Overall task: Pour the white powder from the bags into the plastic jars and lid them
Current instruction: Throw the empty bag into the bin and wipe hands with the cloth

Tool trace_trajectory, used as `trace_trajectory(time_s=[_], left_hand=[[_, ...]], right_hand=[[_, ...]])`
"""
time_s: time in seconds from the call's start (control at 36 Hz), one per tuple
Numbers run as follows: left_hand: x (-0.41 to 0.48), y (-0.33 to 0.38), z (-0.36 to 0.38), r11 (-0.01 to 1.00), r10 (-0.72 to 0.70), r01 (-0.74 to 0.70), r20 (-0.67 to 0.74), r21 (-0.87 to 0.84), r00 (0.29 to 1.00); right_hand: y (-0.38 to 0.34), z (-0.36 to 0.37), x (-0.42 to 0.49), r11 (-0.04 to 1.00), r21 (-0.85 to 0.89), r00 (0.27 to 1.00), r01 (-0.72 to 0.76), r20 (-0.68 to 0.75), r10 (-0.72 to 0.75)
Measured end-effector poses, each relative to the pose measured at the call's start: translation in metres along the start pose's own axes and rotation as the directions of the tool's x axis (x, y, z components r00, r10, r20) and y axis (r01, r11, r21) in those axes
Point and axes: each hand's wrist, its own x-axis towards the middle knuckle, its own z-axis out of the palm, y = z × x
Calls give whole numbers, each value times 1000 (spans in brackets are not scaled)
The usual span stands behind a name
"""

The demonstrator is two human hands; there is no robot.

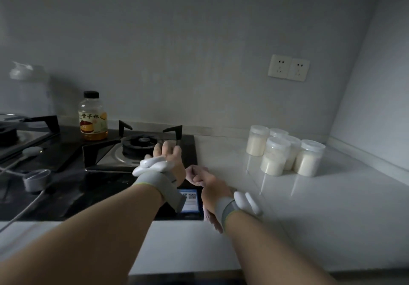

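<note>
Several clear plastic jars [275,159] holding white powder stand in a tight cluster on the white counter [321,207] at the back right, each with a clear lid on. No powder bag is in view. My left hand [170,162] hovers over the right edge of the gas stove, fingers spread, holding nothing. My right hand [204,181] is just right of it at the seam between stove and counter, curled on a pinkish cloth [211,217] that shows above and below the hand. Both hands are well left of the jars. Each wrist wears a grey band with a white device.
A black gas stove [66,191] with burner grates fills the left. A bottle of amber liquid [93,118] stands at its back. A loose grey band with a cable [35,179] lies on the stove. Two wall sockets [287,69] sit above the jars.
</note>
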Motion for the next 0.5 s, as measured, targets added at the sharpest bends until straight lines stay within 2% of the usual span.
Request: trace_trajectory(time_s=[0.06,0.11,0.17,0.33,0.42,0.5], left_hand=[[-9,-4,8,997,-55,55,-2,-46,998],[-26,-1,5,992,-93,96,30,-80,995],[-37,2,6,996,-74,77,60,-43,995],[-57,14,4,996,-55,38,232,76,971],[-62,20,-4,992,-3,-37,313,121,950],[-57,16,-1,993,-13,-32,371,116,929]], right_hand=[[2,-2,-10,993,-30,993,-110,39,111],[6,-7,-25,981,-118,987,-156,28,160],[8,-11,-30,973,-143,982,-179,40,187],[4,-9,-42,976,-30,976,-215,13,216],[4,-12,-49,978,-51,978,-201,40,203],[5,-23,-56,976,-146,981,-164,82,177]])
